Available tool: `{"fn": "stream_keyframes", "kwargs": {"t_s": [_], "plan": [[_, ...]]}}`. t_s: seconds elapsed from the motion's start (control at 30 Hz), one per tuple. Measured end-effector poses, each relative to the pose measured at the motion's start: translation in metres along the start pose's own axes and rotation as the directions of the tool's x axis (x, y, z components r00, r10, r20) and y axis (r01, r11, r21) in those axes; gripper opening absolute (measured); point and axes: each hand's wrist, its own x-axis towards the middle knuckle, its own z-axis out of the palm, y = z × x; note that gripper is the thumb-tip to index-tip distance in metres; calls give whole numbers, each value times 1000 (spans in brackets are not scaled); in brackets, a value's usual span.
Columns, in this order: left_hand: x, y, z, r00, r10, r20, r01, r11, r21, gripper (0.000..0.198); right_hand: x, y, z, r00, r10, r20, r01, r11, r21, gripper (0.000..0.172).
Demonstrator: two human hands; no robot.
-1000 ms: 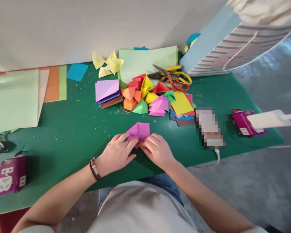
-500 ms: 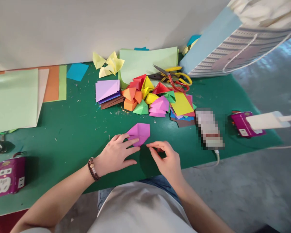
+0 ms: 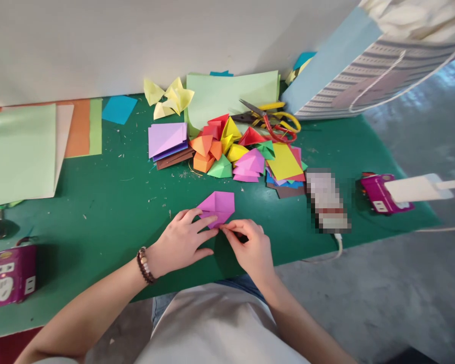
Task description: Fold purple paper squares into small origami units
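Observation:
A folded purple sheet of origami paper lies on the green table in front of me, with crease lines across it. My left hand rests on its lower left part, fingers spread and flat, and covers that corner. At the paper's bottom tip, the thumb and forefinger of my right hand are pinched together on the edge. Just beyond the paper sit folded pink pieces and a green folded piece.
Behind are orange folded pieces, a lilac paper stack, scissors and a yellow sheet. To the right lie a phone and a purple power socket; another purple socket stands at left.
My right hand has moved left, and its pinched fingertips have come to the bottom tip of the purple paper. My left hand stays in place on the paper.

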Motion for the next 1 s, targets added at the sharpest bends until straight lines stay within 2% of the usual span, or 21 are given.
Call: {"fn": "stream_keyframes", "kwargs": {"t_s": [0.33, 0.6, 0.73, 0.83, 0.93, 1.0], "plan": [[1, 1, -2, 999, -9, 38, 9, 1000, -13, 39, 11, 1, -2, 996, -7, -90, 3, 999, -53, 13], [0, 0, 0, 1000, -9, 25, 10, 1000, -23, 37, 27, 17, -12, 979, 21, -204, -38, 996, -79, 9], [-1, 0, 0, 1000, -5, 23, 5, 1000, -21, 38, 19, 9, -8, 990, -7, -143, 8, 1000, 2, 10], [-1, -1, 0, 1000, -7, 23, 8, 1000, -25, 38, 16, 6, -4, 997, 6, -82, -7, 1000, -16, 13], [-1, -1, 1, 1000, -10, 26, 11, 999, -41, 37, 22, 14, -6, 990, 40, -135, -47, 998, -47, 14], [-1, -1, 1, 1000, -10, 21, 11, 999, -43, 37, 29, 22, -11, 985, 16, -170, -30, 996, -80, 13]]}}
